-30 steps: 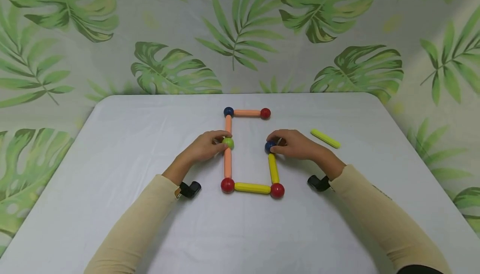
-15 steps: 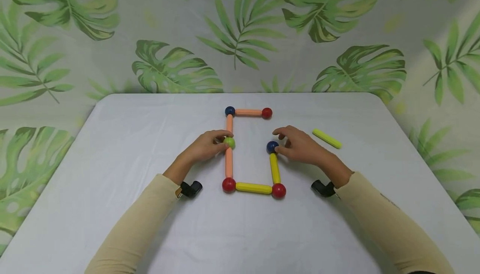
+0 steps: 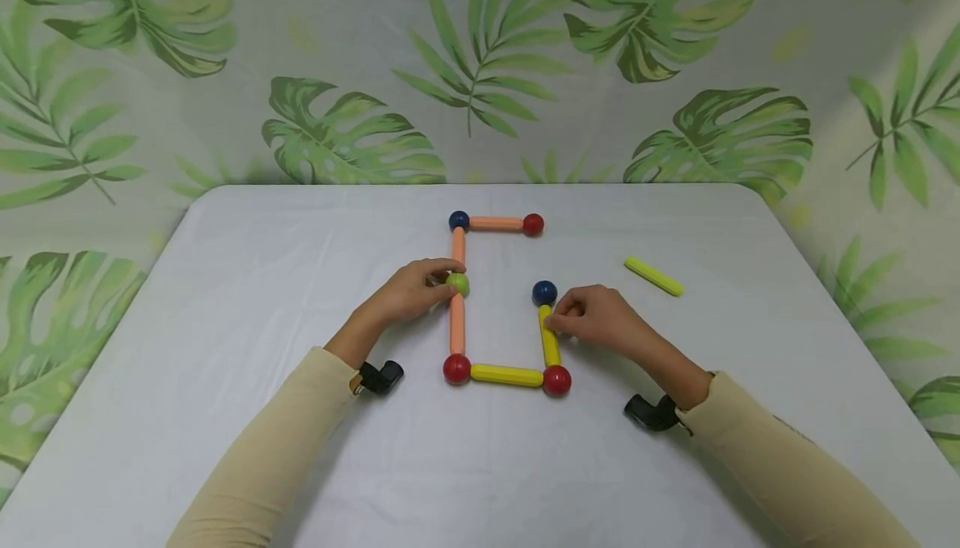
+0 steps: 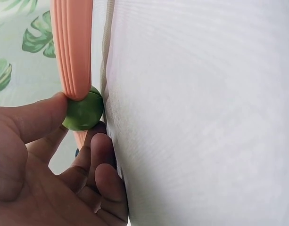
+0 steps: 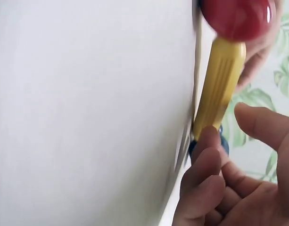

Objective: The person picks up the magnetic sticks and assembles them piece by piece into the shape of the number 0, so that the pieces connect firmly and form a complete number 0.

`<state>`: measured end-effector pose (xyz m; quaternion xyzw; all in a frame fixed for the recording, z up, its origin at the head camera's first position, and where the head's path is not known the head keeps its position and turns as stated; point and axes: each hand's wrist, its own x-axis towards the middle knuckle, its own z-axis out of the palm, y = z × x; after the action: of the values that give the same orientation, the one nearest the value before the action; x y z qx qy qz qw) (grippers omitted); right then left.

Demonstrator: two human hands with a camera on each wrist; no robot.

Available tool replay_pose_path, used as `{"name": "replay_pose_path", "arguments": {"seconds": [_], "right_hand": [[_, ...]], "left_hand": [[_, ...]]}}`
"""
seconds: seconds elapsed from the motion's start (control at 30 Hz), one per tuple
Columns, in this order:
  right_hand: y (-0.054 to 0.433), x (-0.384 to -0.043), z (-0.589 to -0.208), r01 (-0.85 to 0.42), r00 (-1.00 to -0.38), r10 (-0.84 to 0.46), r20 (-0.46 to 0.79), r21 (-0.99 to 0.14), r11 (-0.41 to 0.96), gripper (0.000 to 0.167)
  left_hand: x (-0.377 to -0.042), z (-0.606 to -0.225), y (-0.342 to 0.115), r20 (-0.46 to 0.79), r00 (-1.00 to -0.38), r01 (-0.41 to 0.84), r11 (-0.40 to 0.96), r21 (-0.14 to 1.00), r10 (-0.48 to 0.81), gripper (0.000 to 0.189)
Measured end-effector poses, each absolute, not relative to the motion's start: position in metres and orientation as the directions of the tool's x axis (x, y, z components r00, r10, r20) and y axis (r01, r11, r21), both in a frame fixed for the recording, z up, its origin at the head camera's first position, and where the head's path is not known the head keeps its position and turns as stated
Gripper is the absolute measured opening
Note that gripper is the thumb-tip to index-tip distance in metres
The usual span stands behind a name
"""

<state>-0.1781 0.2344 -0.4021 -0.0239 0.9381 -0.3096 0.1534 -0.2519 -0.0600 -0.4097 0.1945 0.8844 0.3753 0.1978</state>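
Note:
My left hand (image 3: 415, 288) pinches a green ball (image 4: 84, 112) between thumb and fingers. Salmon-coloured rods join that ball on two sides; the nearer salmon rod (image 3: 457, 325) ends at a red ball (image 3: 457, 369). At the right, my right hand (image 3: 597, 316) is beside a yellow rod (image 3: 550, 340). The right wrist view shows its thumb (image 5: 257, 120) apart from this rod and the other fingertips at the rod's lower end. A dark blue ball (image 3: 544, 292) tops the rod, and another red ball (image 3: 557, 381) sits at its near end.
A second yellow rod (image 3: 507, 375) links the two near red balls. At the back, a blue ball (image 3: 459, 221), a salmon rod (image 3: 497, 223) and a red ball (image 3: 533, 224) form the far side. One loose yellow-green rod (image 3: 654, 276) lies on the white table (image 3: 315, 465).
My right hand has let go of the dark blue ball and come nearer, down beside the yellow rod. The left hand keeps its hold on the green ball.

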Motion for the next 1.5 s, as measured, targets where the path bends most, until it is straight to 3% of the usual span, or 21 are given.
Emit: {"name": "replay_pose_path", "arguments": {"seconds": [0.57,0.97,1.07,1.17,1.3,1.4,1.5], "right_hand": [[0.221,-0.173,-0.402,0.187,-0.934,-0.032,-0.356,-0.563,0.805,0.042],[0.224,-0.169,-0.397,0.233,-0.921,-0.043,-0.387,-0.635,0.736,0.038],[0.229,-0.170,-0.397,0.162,-0.945,-0.071,-0.319,-0.646,0.746,0.029],[0.237,-0.176,-0.393,-0.013,-0.972,-0.161,-0.173,-0.639,0.769,0.024],[0.244,-0.191,-0.389,-0.295,-0.932,-0.362,0.008,-0.594,0.748,0.039],[0.245,-0.202,-0.392,-0.397,-0.879,-0.475,0.025,-0.589,0.704,0.045],[0.245,-0.210,-0.396,-0.403,-0.858,-0.514,-0.019,-0.595,0.695,0.042]], "left_hand": [[-0.252,-0.410,-0.060,-0.216,-0.846,0.182,0.645,0.743,0.488,0.040],[-0.253,-0.408,-0.060,-0.221,-0.844,0.175,0.640,0.748,0.489,0.040],[-0.253,-0.407,-0.060,-0.218,-0.844,0.178,0.640,0.748,0.490,0.040],[-0.254,-0.407,-0.061,-0.216,-0.843,0.183,0.641,0.745,0.492,0.041],[-0.253,-0.407,-0.063,-0.209,-0.843,0.185,0.633,0.752,0.495,0.040],[-0.252,-0.407,-0.062,-0.201,-0.838,0.195,0.623,0.757,0.507,0.039],[-0.251,-0.407,-0.062,-0.201,-0.837,0.201,0.628,0.752,0.508,0.040]]}}
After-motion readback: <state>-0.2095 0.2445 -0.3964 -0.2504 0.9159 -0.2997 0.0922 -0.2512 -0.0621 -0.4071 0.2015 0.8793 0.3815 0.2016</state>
